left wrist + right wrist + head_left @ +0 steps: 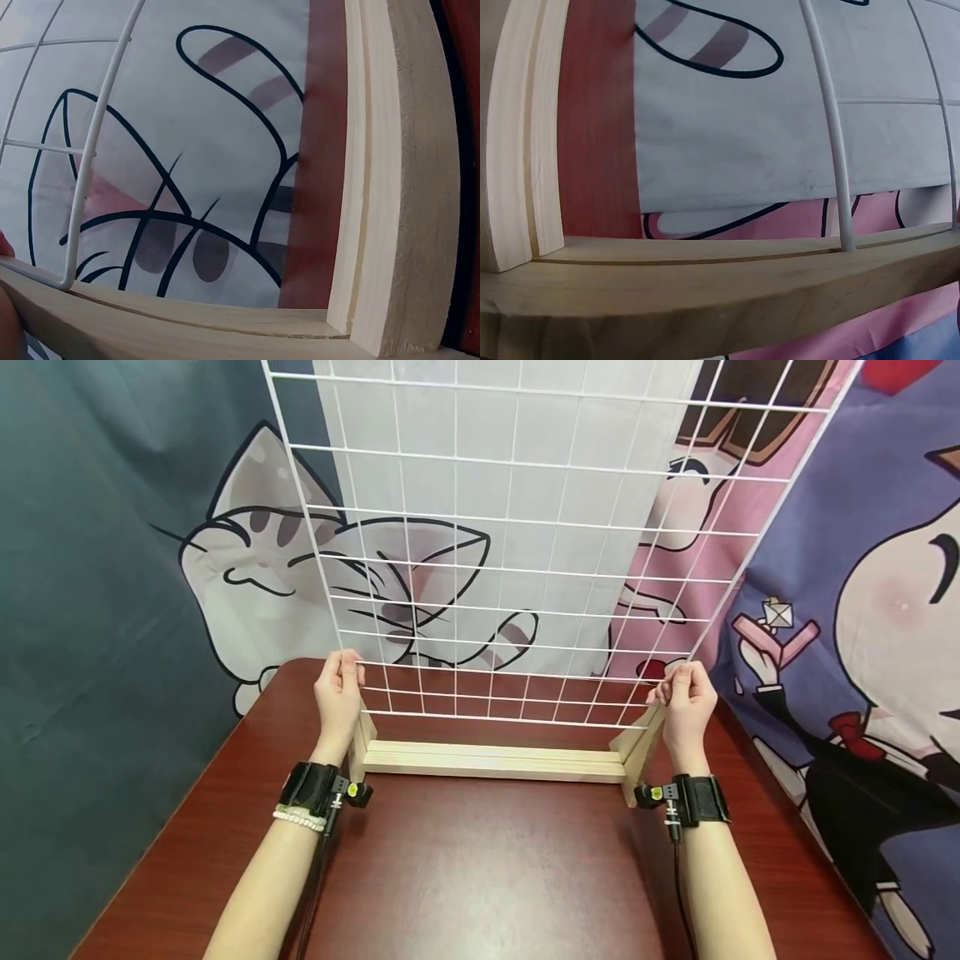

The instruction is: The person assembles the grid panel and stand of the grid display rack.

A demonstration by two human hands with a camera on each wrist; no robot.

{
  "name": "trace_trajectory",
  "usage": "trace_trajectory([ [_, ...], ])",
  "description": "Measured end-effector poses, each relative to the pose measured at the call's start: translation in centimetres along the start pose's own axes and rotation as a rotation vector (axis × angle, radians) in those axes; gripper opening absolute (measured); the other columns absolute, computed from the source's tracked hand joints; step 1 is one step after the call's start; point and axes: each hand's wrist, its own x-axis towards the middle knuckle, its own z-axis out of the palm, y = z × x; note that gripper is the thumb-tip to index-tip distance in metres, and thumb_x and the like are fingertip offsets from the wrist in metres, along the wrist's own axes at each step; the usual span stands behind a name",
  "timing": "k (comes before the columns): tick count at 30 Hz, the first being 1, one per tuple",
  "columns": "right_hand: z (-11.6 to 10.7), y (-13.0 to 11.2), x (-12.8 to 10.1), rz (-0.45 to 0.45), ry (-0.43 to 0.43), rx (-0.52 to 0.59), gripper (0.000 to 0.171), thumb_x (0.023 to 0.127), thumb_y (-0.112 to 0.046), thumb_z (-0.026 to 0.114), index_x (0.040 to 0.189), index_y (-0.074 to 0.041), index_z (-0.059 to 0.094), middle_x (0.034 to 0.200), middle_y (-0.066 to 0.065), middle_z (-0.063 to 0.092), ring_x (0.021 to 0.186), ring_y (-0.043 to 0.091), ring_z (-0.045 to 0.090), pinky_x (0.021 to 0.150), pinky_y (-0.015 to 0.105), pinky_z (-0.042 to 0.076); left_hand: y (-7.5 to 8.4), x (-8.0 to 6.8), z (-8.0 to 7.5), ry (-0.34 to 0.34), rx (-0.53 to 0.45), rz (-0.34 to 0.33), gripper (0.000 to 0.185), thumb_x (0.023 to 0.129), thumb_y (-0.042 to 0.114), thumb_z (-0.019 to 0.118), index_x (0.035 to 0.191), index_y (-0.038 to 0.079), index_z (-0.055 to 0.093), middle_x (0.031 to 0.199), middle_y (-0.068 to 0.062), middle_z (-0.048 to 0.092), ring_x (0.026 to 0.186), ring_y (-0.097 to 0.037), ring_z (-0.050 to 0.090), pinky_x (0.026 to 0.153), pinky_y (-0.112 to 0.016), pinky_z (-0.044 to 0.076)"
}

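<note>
A white wire grid panel (517,527) stands upright over a pale wooden base (495,761) on the dark red table (480,877). My left hand (339,687) grips the panel's left edge wire just above the base's left foot. My right hand (686,693) grips the right edge wire above the right foot. In the left wrist view the grid panel's corner wire (82,195) meets the slotted wooden base (390,187). In the right wrist view a grid panel wire (832,135) stands in the groove of the wooden base (705,277).
Cartoon-printed cloth hangs behind the table: a grey cat (255,552) at the left, a pink and purple figure (862,610) at the right. The table's edges slope away on both sides of my forearms.
</note>
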Motion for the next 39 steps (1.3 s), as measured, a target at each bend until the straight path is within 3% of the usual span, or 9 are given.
trace_trajectory([
  [5,0.0,0.1,-0.1,0.013,0.024,-0.007,0.034,0.1,-0.015,0.051,0.071,0.002,0.044,0.049,0.0,0.034,0.04,0.016,0.026,0.039,0.02,0.037,1.0,-0.3,0.3,0.013,0.046,0.047,0.025,0.102,0.007,0.044,0.094,-0.016,0.053,0.063,0.0,0.044,0.055,0.0,0.038,0.051,-0.013,0.027],
  [12,0.2,0.0,-0.5,0.004,0.045,-0.017,0.033,0.101,-0.015,0.05,0.072,0.001,0.045,0.047,-0.003,0.032,0.039,0.009,0.025,0.038,0.023,0.024,-1.5,0.3,0.3,0.028,0.059,0.065,0.025,0.102,0.006,0.045,0.094,-0.016,0.053,0.065,0.006,0.044,0.056,0.0,0.038,0.052,-0.013,0.027],
  [15,0.2,0.1,-0.7,0.01,0.07,-0.054,0.032,0.1,-0.015,0.051,0.072,0.0,0.047,0.047,-0.003,0.034,0.038,0.008,0.029,0.038,0.022,0.024,-2.1,0.5,0.3,0.033,0.05,0.066,0.024,0.101,0.006,0.045,0.094,-0.015,0.054,0.064,0.001,0.044,0.056,-0.004,0.039,0.053,-0.012,0.028],
  [20,0.0,0.2,-0.6,0.009,0.097,-0.164,0.031,0.099,-0.009,0.052,0.076,0.011,0.044,0.05,0.0,0.039,0.04,0.007,0.037,0.039,0.019,0.031,-1.2,0.5,0.5,0.018,-0.001,0.059,0.025,0.101,0.006,0.046,0.093,-0.017,0.053,0.064,-0.011,0.043,0.056,-0.012,0.041,0.053,-0.012,0.03],
  [26,0.7,-0.9,-0.6,-0.095,0.074,-0.497,0.034,0.096,-0.006,0.056,0.074,0.015,0.041,0.051,-0.004,0.045,0.042,0.001,0.044,0.044,0.011,0.036,-0.1,0.2,0.6,0.011,-0.067,0.041,0.024,0.1,0.005,0.047,0.091,-0.017,0.052,0.061,-0.01,0.043,0.054,-0.008,0.042,0.053,-0.012,0.032],
  [28,1.4,-1.8,-0.7,-0.119,0.07,-0.561,0.032,0.094,-0.004,0.058,0.074,0.016,0.042,0.051,-0.009,0.045,0.043,-0.002,0.045,0.045,0.009,0.036,-0.1,0.2,0.5,0.012,-0.078,0.042,0.023,0.1,0.004,0.046,0.092,-0.017,0.053,0.06,-0.006,0.044,0.055,-0.013,0.043,0.054,-0.013,0.034],
  [33,2.4,-3.0,-1.0,-0.126,0.078,-0.649,0.025,0.09,-0.001,0.06,0.077,0.016,0.048,0.052,-0.019,0.046,0.045,-0.009,0.045,0.047,0.007,0.033,0.2,0.3,0.5,-0.01,-0.04,0.039,0.025,0.101,0.004,0.044,0.099,-0.018,0.055,0.062,-0.001,0.047,0.057,-0.009,0.045,0.056,-0.013,0.036],
  [36,2.3,-3.1,-1.0,-0.122,0.075,-0.673,0.022,0.089,0.0,0.061,0.078,0.015,0.051,0.052,-0.019,0.047,0.045,-0.01,0.045,0.047,0.008,0.034,-0.7,0.4,0.5,-0.008,0.012,0.037,0.027,0.102,0.006,0.042,0.103,-0.016,0.057,0.063,0.001,0.047,0.059,-0.002,0.045,0.057,-0.012,0.037],
  [39,2.1,-3.3,-0.9,-0.102,0.054,-0.672,0.022,0.09,-0.001,0.062,0.079,0.015,0.052,0.052,-0.016,0.049,0.045,-0.009,0.047,0.047,0.007,0.035,-2.0,0.6,0.6,0.013,0.064,0.047,0.026,0.103,0.008,0.042,0.103,-0.013,0.058,0.063,0.001,0.047,0.057,-0.003,0.044,0.054,-0.012,0.034],
])
